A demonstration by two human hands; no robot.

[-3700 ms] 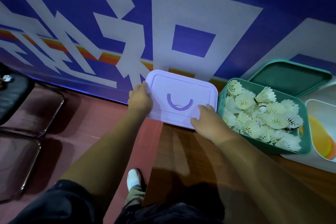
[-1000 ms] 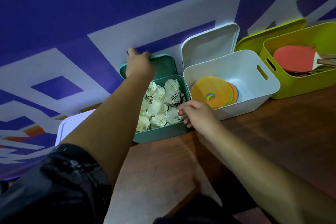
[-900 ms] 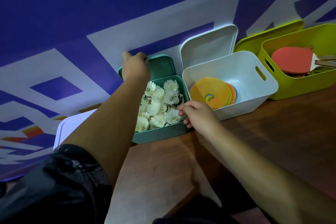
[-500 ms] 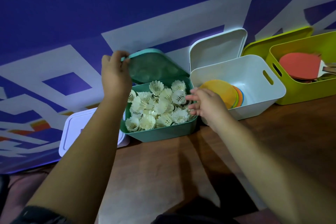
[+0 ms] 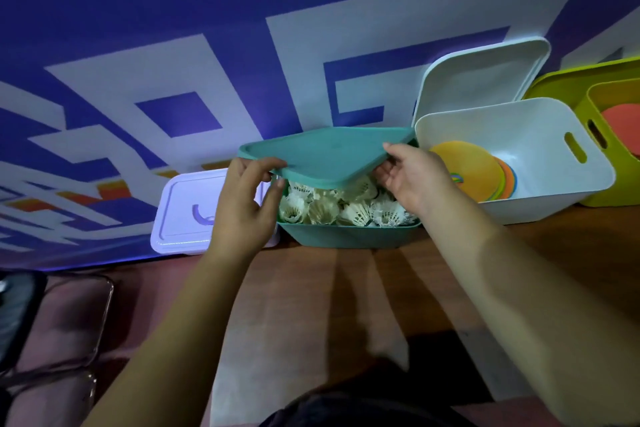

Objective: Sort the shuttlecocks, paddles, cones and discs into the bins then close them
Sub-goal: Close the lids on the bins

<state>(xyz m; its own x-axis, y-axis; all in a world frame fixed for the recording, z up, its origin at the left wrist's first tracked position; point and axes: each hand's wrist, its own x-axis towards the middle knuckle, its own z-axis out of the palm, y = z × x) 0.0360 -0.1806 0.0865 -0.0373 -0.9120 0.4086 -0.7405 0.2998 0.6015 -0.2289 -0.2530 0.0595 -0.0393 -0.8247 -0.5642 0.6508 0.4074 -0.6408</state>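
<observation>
Item in hand: teal lid (image 5: 329, 152), held over the teal bin (image 5: 349, 236), which is heaped with white shuttlecocks (image 5: 322, 210).
Bin position: far edge of the table (image 5: 346, 288), against the wall, between a closed lilac bin (image 5: 183, 204) on its left and a white bin (image 5: 540, 204) on its right.
Left hand (image 5: 242, 204): thumb and fingers pinch the lid's near left corner.
Right hand (image 5: 415, 180): fingers curled on the lid's near right edge, gripping it.
Lid attitude: tilted. The near edge is raised clear of the shuttlecocks and the far edge is lower. I cannot see whether it meets the back rim.
Key relation: the lid lies directly above its bin, just beyond both hands, one hand at each near end and neither nearer. I cannot judge its long axis from this angle. I reckon the near edge needs only to come straight down.
Risk: heaped feathers may catch under the rim.
Outstanding: the white bin holds discs (image 5: 464, 166), with its white lid (image 5: 481, 76) propped on the wall behind. The yellow-green bin (image 5: 623, 194), with a red paddle (image 5: 623, 121), is open.
</observation>
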